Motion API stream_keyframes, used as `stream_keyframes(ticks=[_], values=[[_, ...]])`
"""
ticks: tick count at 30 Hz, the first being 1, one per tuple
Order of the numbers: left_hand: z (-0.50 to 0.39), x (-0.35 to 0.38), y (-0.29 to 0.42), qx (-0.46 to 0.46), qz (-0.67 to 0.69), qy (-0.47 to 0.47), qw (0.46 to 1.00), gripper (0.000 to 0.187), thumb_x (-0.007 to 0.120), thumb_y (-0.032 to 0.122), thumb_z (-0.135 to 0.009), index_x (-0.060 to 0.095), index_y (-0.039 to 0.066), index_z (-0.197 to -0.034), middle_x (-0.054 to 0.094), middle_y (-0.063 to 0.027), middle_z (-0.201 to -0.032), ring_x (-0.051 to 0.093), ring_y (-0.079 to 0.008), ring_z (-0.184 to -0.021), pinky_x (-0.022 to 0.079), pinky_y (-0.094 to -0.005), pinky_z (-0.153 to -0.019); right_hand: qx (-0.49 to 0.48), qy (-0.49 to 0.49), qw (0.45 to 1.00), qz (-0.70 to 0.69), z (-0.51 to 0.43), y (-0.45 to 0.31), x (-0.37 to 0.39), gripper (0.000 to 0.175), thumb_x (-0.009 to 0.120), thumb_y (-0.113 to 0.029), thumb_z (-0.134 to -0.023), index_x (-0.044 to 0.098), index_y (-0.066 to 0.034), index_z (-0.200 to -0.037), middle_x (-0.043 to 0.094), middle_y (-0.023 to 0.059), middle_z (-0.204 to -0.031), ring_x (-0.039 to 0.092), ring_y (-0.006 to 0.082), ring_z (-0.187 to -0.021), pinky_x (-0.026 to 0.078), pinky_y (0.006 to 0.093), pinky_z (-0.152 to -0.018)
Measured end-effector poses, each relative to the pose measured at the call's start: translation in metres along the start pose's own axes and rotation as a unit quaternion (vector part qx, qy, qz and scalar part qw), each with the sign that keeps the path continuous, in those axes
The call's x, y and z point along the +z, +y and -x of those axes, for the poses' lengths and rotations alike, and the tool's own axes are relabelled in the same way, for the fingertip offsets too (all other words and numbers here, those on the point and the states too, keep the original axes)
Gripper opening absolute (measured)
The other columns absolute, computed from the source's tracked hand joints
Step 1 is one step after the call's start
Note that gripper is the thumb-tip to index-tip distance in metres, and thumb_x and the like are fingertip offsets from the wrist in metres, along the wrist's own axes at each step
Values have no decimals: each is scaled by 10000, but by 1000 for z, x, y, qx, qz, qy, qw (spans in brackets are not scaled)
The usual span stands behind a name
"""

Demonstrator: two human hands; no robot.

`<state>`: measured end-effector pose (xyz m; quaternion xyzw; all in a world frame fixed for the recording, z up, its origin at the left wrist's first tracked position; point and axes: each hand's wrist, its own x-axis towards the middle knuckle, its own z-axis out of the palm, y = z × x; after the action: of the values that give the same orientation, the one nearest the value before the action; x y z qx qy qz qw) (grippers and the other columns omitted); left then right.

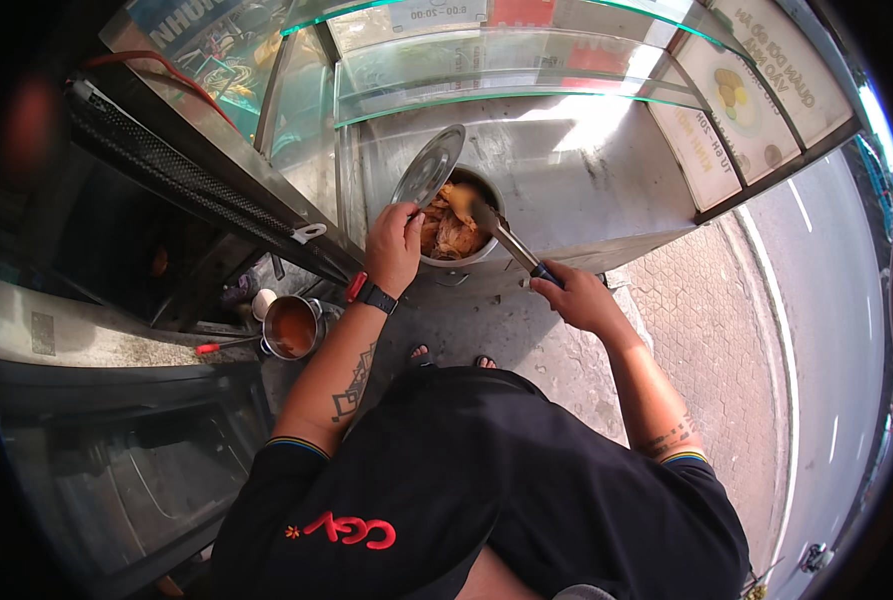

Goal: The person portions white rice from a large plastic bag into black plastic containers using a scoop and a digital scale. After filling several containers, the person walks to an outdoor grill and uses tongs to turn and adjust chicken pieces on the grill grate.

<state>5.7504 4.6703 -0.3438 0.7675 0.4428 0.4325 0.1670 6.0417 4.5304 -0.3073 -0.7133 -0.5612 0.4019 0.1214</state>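
In front of me a round metal pot (457, 262) stands at the near edge of a metal counter (544, 180). Browned pieces of cooked food (446, 232), which look like meat, fill it. My left hand (397, 244) grips a round metal lid (433, 166) by its lower edge, tilted up over the pot's left side. In my right hand (581, 292) are metal tongs (517, 247) with a dark blue grip. Their dark tips reach into the pot beside a pale yellowish piece (463, 201); whether they pinch it I cannot tell.
Glass shelves (506, 86) cross above the counter's back. Down to my left, a pot of reddish-brown liquid (294, 328) stands near a red-handled utensil (217, 347). A perforated metal rail (183, 172) runs along the left. Sidewalk paving (694, 300) and a road (844, 300) lie right.
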Motion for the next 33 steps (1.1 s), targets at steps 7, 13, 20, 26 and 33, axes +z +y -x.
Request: stream_keyframes(ticks=[7,13,20,26,33], values=[[2,4,4,11,-5,-32,999,132,637,101,-974,637,7,-1067,681,-176,-1036,647,-413,-953,520,-474,-817,-35,133,972,192,-63,-34,49,527,650,-388,-944,551,-149,-1403,752,182,-933,730,388,-915,573,527,-800],[10,9,4,35,-23,-49,998,145,637,105,-971,630,20,-1088,678,-160,-1083,645,-398,-991,523,-469,-854,-56,137,972,185,-63,-38,49,523,653,-405,-939,557,-156,-1388,752,175,-920,729,391,-910,574,521,-796],[29,29,-7,122,-94,-113,982,159,653,139,-961,634,55,-1095,680,-109,-1133,642,-331,-1087,539,-429,-913,37,226,973,28,-14,34,11,629,671,-451,-933,576,-78,-1430,722,263,-1106,686,442,-1058,540,492,-910],[57,53,-27,203,-170,-214,940,143,655,178,-944,621,74,-1035,661,-76,-1128,626,-289,-1128,537,-415,-960,106,263,955,-91,51,157,51,681,683,-457,-940,569,2,-1430,690,284,-1233,673,399,-1169,521,421,-977],[67,38,-15,131,-221,-272,927,350,685,251,-941,656,75,-1241,622,-91,-1374,530,-283,-1340,386,-483,-1161,79,257,911,-313,68,188,123,653,752,-182,-927,459,28,-1471,693,111,-1020,626,189,-850,536,339,-814]])
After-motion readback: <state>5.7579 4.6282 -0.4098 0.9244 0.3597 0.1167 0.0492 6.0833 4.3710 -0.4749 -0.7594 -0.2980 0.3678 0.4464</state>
